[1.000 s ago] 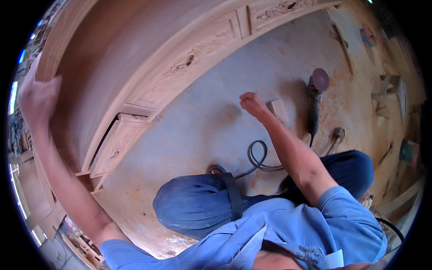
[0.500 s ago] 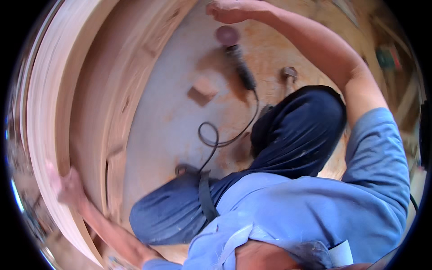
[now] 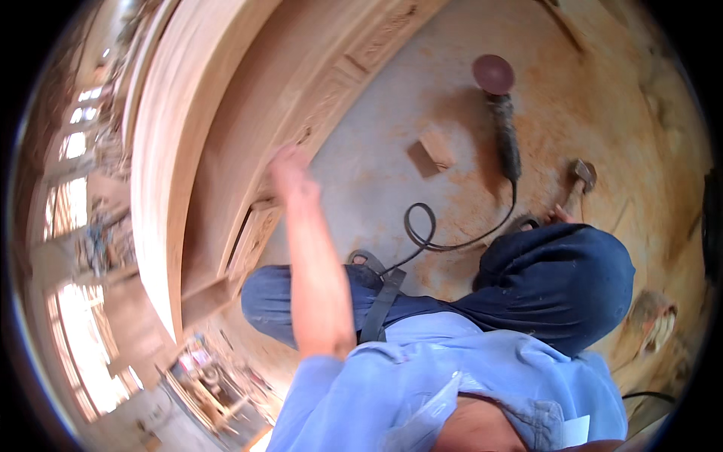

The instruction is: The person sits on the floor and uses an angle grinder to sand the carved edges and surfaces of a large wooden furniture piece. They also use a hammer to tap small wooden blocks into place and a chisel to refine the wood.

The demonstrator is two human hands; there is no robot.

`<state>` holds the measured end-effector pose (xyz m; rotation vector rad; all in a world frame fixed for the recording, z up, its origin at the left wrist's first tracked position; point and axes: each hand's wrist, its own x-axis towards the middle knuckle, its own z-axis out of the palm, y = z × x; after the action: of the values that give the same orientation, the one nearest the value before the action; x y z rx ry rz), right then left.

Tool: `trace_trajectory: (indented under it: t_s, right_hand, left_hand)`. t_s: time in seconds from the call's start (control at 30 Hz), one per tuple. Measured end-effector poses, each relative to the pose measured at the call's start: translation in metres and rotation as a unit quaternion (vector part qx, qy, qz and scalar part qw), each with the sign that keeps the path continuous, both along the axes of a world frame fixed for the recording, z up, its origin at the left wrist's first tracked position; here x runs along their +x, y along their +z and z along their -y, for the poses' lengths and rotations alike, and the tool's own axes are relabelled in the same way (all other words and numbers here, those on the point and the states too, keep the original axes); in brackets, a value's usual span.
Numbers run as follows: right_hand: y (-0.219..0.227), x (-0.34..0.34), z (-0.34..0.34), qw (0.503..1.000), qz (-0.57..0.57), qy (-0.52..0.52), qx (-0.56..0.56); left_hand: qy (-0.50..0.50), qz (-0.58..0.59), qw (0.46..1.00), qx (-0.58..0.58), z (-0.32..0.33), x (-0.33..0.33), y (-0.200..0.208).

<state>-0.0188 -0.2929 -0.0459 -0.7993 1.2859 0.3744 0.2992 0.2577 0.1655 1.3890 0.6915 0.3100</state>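
Observation:
A large pale wooden furniture piece point(image 3: 192, 113), with carved panels along its inner side, stands on my left. My left hand point(image 3: 290, 172) is at its carved edge point(image 3: 331, 98), arm stretched forward. Motion smears the fingers, so I cannot make out their grip or whether they touch the wood. My right hand and forearm do not show. On the floor ahead lies a disc sander point(image 3: 504, 135) with a round reddish disc and a black cord point(image 3: 471, 245). A small wooden block point(image 3: 426, 159) is left of it.
A hammer point(image 3: 582, 177) lies by my right knee, with a bit of skin next to its handle that I cannot identify. Orange dust covers the floor point(image 3: 452, 90). Wooden parts point(image 3: 218, 395) are piled at the lower left. A pale object point(image 3: 654, 324) rests at the right.
My left hand has moved from the outer board to the carved inner edge. My right arm, stretched forward before, has gone out of view. The view has shifted left.

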Motion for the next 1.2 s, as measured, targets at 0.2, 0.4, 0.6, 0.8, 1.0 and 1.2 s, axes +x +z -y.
trace_trajectory:
  t_s: [0.2,0.4,0.6,0.8,1.0,1.2]
  right_hand:
    - [-0.005,-0.028,0.012,0.994,0.079,-0.033,0.060]
    - [0.078,0.019,-0.022,0.980,0.047,0.044,-0.188]
    - [0.171,0.093,-0.055,0.884,0.143,0.274,-0.352]
    - [0.215,0.216,-0.114,0.683,0.278,0.473,-0.482]
    - [0.241,0.305,-0.187,0.520,0.383,0.554,-0.526]
    - [0.216,0.350,-0.233,0.389,0.378,0.647,-0.536]
  left_hand:
    - [0.160,0.028,0.932,-0.323,-0.015,0.009,-0.063]
    - [0.201,0.080,0.895,-0.390,0.012,0.025,-0.063]
    - [0.318,0.011,0.894,-0.315,0.071,-0.016,-0.049]
    - [0.270,-0.058,0.922,-0.270,0.083,-0.064,-0.045]
    - [0.217,-0.047,0.936,-0.274,0.077,-0.070,-0.045]
    - [0.215,-0.040,0.938,-0.268,0.072,-0.074,-0.050]
